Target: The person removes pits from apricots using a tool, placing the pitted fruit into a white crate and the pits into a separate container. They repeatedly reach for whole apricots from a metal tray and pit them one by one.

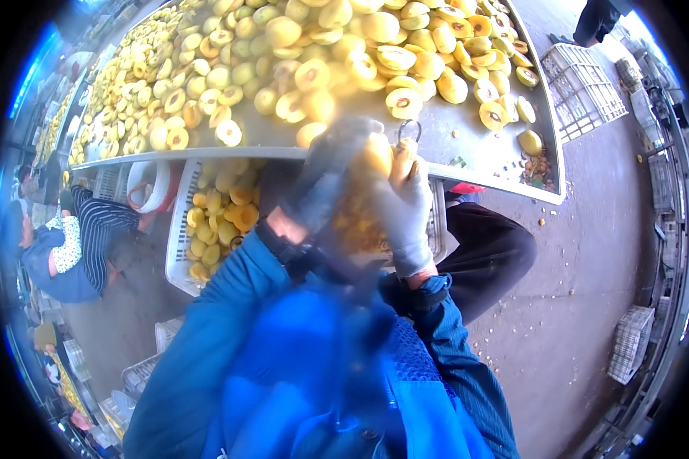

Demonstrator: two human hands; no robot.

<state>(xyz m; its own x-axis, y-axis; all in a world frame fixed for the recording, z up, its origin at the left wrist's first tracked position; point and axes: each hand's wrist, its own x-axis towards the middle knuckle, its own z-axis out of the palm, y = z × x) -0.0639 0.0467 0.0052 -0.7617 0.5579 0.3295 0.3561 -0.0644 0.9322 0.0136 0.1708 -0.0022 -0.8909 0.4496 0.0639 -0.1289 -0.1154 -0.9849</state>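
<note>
The curled fingers of our right hand [407, 212] seem to grip a thin ring tool [409, 121], its loop standing out toward twelve o'clock; our left hand [325, 172] is blurred, so we cannot tell whether its fingers close on the yellow fruit [373, 157] between our hands. Below it and out toward eight, a white crate [177, 249] holds more yellow pieces. We judge the work partway along: many cut halves [403, 102] show brown middles, though we cannot tell stone from hollow, and plenty seems left in the heap. The metal table [475, 157] spans ten to two, with brown scraps [540, 170] in its near corner at three. Beyond, a person in stripes [103, 229] is at nine, and on the grey floor [589, 222] stand pale crates at two [586, 90] and four.
</note>
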